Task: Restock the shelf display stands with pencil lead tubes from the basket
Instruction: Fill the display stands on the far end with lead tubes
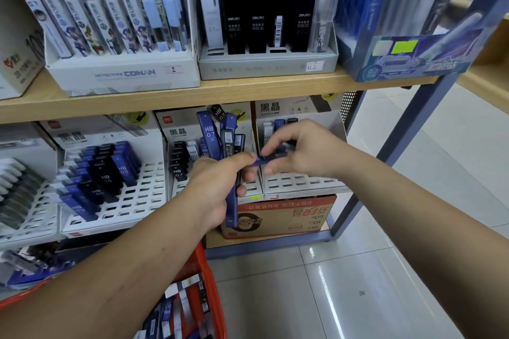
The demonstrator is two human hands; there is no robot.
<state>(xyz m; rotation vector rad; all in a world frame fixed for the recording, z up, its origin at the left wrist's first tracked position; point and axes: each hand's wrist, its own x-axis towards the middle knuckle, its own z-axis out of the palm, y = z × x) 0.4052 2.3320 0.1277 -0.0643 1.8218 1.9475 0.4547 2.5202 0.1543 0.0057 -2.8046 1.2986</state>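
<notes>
A bunch of blue lead tubes is gripped upright by the left hand. One blue tube is pinched by the right hand, just in front of the middle display stand. More tubes lie in the red basket below that stand.

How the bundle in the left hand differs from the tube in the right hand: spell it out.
Count: the bundle is several tubes, blue and black; the single tube is one, blue. Pose: the bundle stands roughly upright, gripped by the left hand; the single tube lies nearly level, pinched by the right hand. Shared: both are slim pencil lead tubes.
</notes>
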